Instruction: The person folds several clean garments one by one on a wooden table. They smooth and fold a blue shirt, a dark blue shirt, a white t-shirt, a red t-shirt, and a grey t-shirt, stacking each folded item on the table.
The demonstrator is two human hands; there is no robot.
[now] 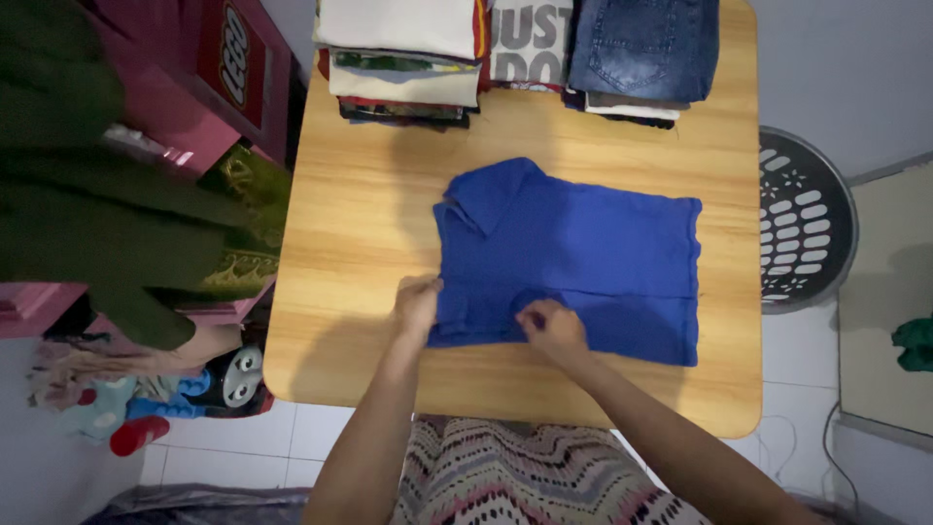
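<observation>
- Here we are above a light wooden table point(369, 194), and a blue collared shirt point(583, 253) lies flat across its middle, collar to the left, hem to the right.
- The shirt is partly folded: its near edge is turned in on itself, making a darker band along the side closest to the person.
- Left hand point(416, 309) sits at the shirt's near left corner, fingers curled and pinching the blue cloth right at the edge.
- Right hand point(552, 329) is just beside it, on the folded near band, fingers closed around a bit of the fabric.
- Both hands are narrow, gripping the shirt, with only a short stretch of cloth between them.
- Both forearms come up from the bottom of the view, over a zigzag-patterned garment point(525, 481) on the person's lap.
- At the far edge of the table, well apart from the hands, stand piles of folded clothes: a stack topped in cream point(403, 58) on the left, a grey printed top point(530, 44) in the middle, folded denim point(641, 44) on the right.
- Off the table's right side a dark round laundry basket point(807, 219) with slotted holes stands on the floor.
- On the left, a pink box point(209, 73) and dark green cloth point(87, 194) crowd the view, with toys point(194, 389) lower down near the tiled floor.
- A green scrap of cloth point(914, 345) shows at the right edge.
</observation>
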